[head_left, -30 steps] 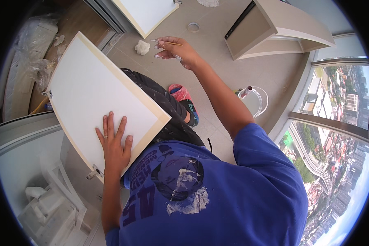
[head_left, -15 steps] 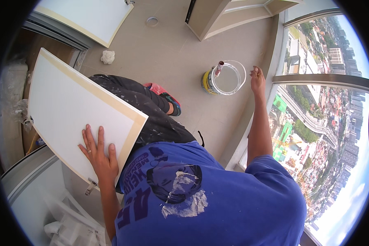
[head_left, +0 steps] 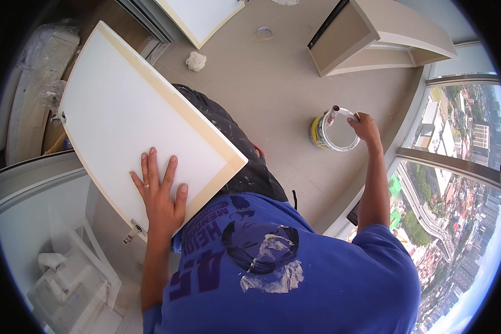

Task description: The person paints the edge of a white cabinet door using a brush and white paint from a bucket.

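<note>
The left hand [head_left: 160, 192] lies flat, fingers spread, on the still-white cabinet door [head_left: 133, 117]; the right hand [head_left: 365, 126] grips a brush [head_left: 339, 113] at the floor's paint bucket [head_left: 333, 133], so painting looks barely begun.

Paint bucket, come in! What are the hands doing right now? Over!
Right hand holds a brush over the paint bucket. Left hand flat on the white panel. Nothing between brush and bucket.

This is a high-rise apartment room under fit-out, judging by the bare grey floor [head_left: 273, 94], loose white cabinet panels [head_left: 133, 122], an unmounted cabinet carcass [head_left: 373, 33], a paint bucket [head_left: 331, 133] and floor-to-ceiling windows [head_left: 456, 183] overlooking a city far below.
</note>
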`<state>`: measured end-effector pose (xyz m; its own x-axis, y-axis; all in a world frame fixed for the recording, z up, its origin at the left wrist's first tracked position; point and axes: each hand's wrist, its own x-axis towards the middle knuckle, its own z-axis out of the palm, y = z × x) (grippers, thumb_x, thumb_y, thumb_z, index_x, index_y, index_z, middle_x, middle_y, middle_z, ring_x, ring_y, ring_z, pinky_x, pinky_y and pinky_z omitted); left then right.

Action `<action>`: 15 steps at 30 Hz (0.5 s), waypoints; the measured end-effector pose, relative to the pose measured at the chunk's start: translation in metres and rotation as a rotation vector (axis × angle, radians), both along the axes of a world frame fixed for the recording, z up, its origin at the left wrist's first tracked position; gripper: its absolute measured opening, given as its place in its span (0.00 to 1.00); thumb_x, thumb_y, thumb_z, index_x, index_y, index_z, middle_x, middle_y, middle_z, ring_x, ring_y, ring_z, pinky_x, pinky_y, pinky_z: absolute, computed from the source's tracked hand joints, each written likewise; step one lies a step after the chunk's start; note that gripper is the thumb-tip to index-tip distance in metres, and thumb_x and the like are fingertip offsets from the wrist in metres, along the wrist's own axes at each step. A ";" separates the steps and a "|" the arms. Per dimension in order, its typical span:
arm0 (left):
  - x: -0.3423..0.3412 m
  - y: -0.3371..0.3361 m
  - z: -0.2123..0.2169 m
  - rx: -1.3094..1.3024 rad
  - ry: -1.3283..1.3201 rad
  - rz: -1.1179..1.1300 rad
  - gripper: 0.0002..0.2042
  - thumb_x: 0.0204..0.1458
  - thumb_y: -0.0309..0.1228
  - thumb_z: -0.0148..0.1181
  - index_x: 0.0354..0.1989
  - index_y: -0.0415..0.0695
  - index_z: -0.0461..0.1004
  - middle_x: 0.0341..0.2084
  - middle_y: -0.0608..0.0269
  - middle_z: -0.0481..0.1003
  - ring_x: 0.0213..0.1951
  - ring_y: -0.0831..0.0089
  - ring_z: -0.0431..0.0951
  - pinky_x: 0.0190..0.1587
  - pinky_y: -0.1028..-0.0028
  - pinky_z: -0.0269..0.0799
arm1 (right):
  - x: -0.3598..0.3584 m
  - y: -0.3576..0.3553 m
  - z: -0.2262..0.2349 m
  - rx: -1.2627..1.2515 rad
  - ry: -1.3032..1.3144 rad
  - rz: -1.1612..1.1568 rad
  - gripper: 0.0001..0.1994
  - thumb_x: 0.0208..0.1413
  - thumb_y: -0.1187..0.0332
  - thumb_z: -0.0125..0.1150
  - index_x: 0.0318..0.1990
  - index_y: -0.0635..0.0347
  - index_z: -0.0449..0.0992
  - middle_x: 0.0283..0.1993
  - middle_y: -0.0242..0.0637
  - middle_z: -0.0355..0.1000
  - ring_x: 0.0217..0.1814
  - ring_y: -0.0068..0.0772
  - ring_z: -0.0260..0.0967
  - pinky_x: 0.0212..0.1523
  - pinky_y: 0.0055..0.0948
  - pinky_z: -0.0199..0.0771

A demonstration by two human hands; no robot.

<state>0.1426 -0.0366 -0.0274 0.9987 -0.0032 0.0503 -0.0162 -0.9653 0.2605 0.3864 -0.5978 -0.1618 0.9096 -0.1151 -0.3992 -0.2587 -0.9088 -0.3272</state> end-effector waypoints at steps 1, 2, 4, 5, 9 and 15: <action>0.001 0.000 0.000 -0.004 0.004 0.009 0.29 0.70 0.44 0.50 0.77 0.50 0.69 0.83 0.46 0.52 0.84 0.41 0.46 0.79 0.31 0.25 | -0.002 0.014 0.006 -0.012 -0.007 0.046 0.19 0.60 0.52 0.70 0.43 0.61 0.85 0.38 0.55 0.83 0.44 0.60 0.82 0.48 0.52 0.79; 0.003 0.000 -0.002 -0.010 0.004 0.016 0.28 0.70 0.43 0.50 0.77 0.50 0.69 0.83 0.45 0.52 0.84 0.41 0.45 0.79 0.32 0.25 | -0.001 0.028 0.011 -0.025 -0.019 0.090 0.19 0.59 0.53 0.71 0.44 0.62 0.86 0.38 0.54 0.83 0.44 0.59 0.82 0.48 0.52 0.79; 0.005 0.001 -0.002 -0.010 0.029 0.035 0.28 0.70 0.43 0.50 0.77 0.50 0.69 0.83 0.45 0.52 0.84 0.42 0.46 0.79 0.32 0.25 | -0.003 0.058 0.021 -0.021 -0.097 0.144 0.19 0.58 0.53 0.72 0.42 0.63 0.85 0.34 0.54 0.81 0.39 0.60 0.81 0.44 0.54 0.77; 0.006 0.002 -0.001 -0.012 0.044 0.039 0.28 0.71 0.43 0.50 0.78 0.50 0.69 0.83 0.45 0.52 0.84 0.42 0.46 0.79 0.32 0.24 | 0.000 0.068 0.027 -0.009 -0.089 0.137 0.19 0.58 0.53 0.72 0.41 0.63 0.85 0.33 0.54 0.81 0.38 0.60 0.81 0.43 0.54 0.76; 0.009 0.004 0.001 -0.023 0.077 0.073 0.28 0.71 0.44 0.51 0.77 0.50 0.69 0.83 0.45 0.52 0.84 0.43 0.46 0.79 0.33 0.24 | 0.018 0.102 0.040 0.027 -0.045 0.146 0.19 0.58 0.53 0.72 0.37 0.65 0.83 0.30 0.54 0.78 0.33 0.58 0.78 0.39 0.53 0.74; 0.020 0.000 0.003 -0.025 0.101 0.101 0.28 0.70 0.46 0.53 0.76 0.52 0.71 0.83 0.44 0.52 0.83 0.43 0.47 0.79 0.33 0.25 | 0.031 0.154 0.014 0.273 0.044 0.103 0.19 0.60 0.57 0.73 0.33 0.68 0.80 0.23 0.43 0.74 0.25 0.33 0.69 0.31 0.39 0.70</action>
